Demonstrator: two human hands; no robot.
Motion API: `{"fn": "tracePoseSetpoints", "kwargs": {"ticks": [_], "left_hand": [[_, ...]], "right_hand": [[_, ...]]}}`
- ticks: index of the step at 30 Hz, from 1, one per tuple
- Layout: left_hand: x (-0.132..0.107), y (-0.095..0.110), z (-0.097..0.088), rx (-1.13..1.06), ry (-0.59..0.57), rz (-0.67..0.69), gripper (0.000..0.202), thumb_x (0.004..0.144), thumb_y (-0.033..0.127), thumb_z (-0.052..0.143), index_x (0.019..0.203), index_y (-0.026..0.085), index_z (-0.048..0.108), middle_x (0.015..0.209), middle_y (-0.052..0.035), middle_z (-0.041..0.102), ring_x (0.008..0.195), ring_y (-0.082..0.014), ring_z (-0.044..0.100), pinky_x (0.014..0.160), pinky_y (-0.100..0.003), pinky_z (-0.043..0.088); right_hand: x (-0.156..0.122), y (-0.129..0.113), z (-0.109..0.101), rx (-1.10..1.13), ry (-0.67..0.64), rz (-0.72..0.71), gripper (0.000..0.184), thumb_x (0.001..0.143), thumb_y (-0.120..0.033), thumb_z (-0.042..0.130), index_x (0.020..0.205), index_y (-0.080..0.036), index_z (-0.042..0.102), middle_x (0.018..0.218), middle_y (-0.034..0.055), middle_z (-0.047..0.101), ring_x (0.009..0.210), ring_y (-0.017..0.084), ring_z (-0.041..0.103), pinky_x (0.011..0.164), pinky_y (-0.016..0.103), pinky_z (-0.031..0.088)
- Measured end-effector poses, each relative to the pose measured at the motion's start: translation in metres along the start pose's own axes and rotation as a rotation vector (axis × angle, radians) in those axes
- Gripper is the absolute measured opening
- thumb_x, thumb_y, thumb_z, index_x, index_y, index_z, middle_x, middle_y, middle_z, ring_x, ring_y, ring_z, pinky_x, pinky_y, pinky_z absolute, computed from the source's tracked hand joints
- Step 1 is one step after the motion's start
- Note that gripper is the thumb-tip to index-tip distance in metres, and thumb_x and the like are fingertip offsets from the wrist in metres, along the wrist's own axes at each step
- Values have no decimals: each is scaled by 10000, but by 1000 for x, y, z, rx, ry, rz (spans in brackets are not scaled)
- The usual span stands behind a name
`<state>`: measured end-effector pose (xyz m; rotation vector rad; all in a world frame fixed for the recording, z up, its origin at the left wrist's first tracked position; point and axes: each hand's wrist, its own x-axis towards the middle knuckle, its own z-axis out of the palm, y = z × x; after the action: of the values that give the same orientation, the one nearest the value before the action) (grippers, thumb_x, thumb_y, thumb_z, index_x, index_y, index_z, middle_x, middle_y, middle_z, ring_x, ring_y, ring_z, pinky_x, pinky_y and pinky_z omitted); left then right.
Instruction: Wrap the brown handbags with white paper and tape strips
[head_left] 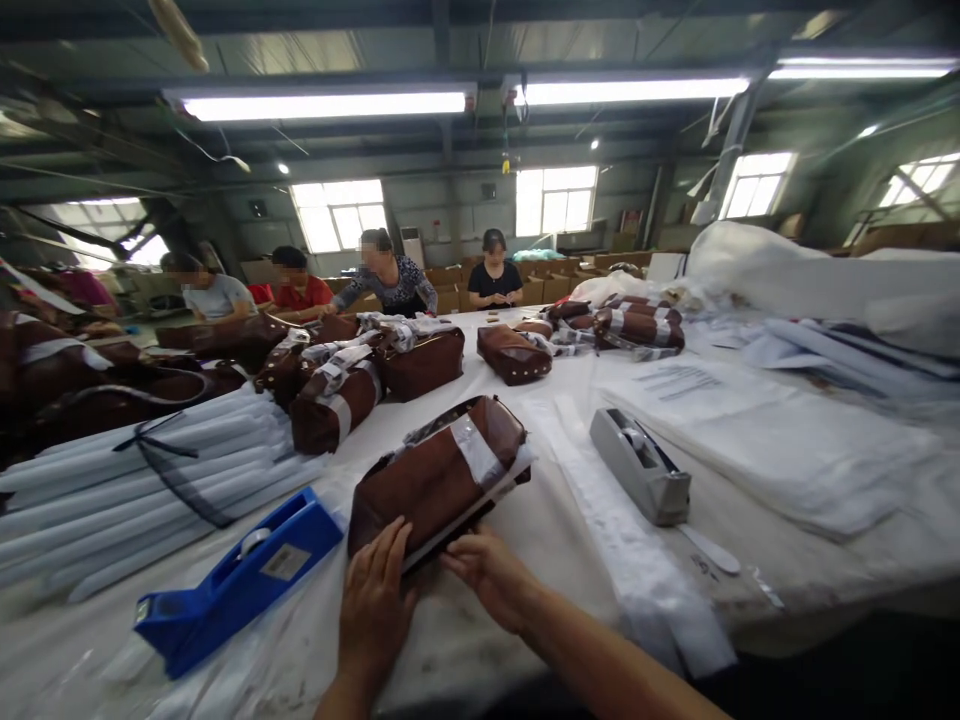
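A brown leather bag (439, 475) with white wrapping strips lies on the white-covered table (570, 400) right in front of me. My left hand (375, 595) rests on its near end with the fingers laid over the bottom edge. My right hand (487, 570) pinches the same near edge from the right, fingers curled against it. A blue tape dispenser (236, 580) sits just left of my left hand. A grey tape dispenser (639, 465) stands to the right of the bag.
Several more wrapped brown bags (352, 375) lie further along the table, with others (622, 325) at the far end. Bundled white rolls (142, 480) lie at the left, stacked white sheets (780, 440) at the right. Several people (390, 275) work at the far side.
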<state>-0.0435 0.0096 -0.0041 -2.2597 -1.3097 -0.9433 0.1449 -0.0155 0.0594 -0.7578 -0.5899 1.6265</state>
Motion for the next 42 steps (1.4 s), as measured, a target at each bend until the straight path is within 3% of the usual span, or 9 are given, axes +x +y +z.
{"fn": "tracePoseSetpoints", "kwargs": {"ticks": [3, 6, 11, 15, 18, 25, 29, 36, 42], "left_hand": [[9, 3, -5, 8, 43, -14, 689, 903, 148, 512, 1544, 273, 293, 1422, -83, 573, 1213, -300, 590, 1051, -469, 443], [19, 3, -11, -12, 63, -26, 720, 897, 121, 492, 1559, 295, 268, 1400, -64, 594, 1195, -283, 608, 1043, -444, 463], [28, 6, -12, -10, 76, -43, 729, 880, 74, 470, 1549, 310, 305, 1387, -38, 608, 1200, -259, 615, 1081, -421, 441], [32, 13, -10, -28, 90, -111, 737, 856, 54, 490, 1529, 321, 352, 1379, -23, 615, 1180, -256, 624, 1073, -410, 448], [35, 15, -10, -27, 84, -156, 727, 848, 54, 501, 1515, 315, 381, 1377, -19, 616, 1176, -263, 621, 1065, -412, 451], [38, 14, -14, -14, 80, -187, 689, 836, 58, 510, 1479, 293, 440, 1355, -23, 630, 1166, -256, 627, 1061, -395, 452], [40, 15, -15, -17, 80, -212, 692, 812, 44, 511, 1460, 281, 464, 1350, -25, 634, 1170, -253, 626, 1059, -388, 454], [43, 16, -16, -40, 79, -214, 682, 797, 34, 515, 1436, 270, 484, 1340, -25, 640, 1170, -246, 623, 1061, -386, 453], [51, 15, -21, -73, 119, -313, 639, 811, 61, 521, 1412, 275, 507, 1308, -26, 660, 1159, -251, 631, 1022, -389, 488]], "right_hand": [[-9, -14, 1, -31, -65, -2, 381, 619, -163, 709, 992, -229, 667, 1068, -5, 696, 1099, 210, 627, 1025, 378, 478], [-18, -39, -22, -426, -188, -48, 429, 760, -263, 687, 1187, -235, 660, 1153, 50, 706, 1174, 251, 617, 1058, 451, 462], [-32, -96, -120, -1574, 26, -616, 377, 940, -297, 531, 1294, -224, 639, 1439, 112, 559, 1384, 304, 444, 1168, 521, 330], [-29, -121, -195, -2105, 241, -567, 388, 909, -240, 579, 1283, -154, 638, 1503, 173, 473, 1446, 375, 334, 1135, 580, 346], [-20, -124, -217, -2205, 207, -511, 277, 938, -220, 547, 1163, -188, 706, 1420, 138, 574, 1390, 353, 436, 1106, 558, 390], [-27, -115, -159, -1909, 118, -717, 248, 969, -252, 523, 1022, -285, 763, 1261, 50, 696, 1252, 286, 592, 1092, 525, 435], [-51, -101, -116, -1644, -129, -445, 270, 977, -406, 529, 1086, -318, 760, 1156, 9, 744, 1075, 236, 699, 980, 389, 546], [-6, -66, -130, -1930, 137, -356, 660, 923, -472, 586, 1427, -53, 508, 1501, 244, 432, 1421, 385, 375, 1169, 555, 318], [53, -36, -109, -1909, -389, -444, 754, 974, -627, 401, 1540, -132, 340, 1602, 180, 278, 1506, 313, 192, 1226, 530, 158]]}}
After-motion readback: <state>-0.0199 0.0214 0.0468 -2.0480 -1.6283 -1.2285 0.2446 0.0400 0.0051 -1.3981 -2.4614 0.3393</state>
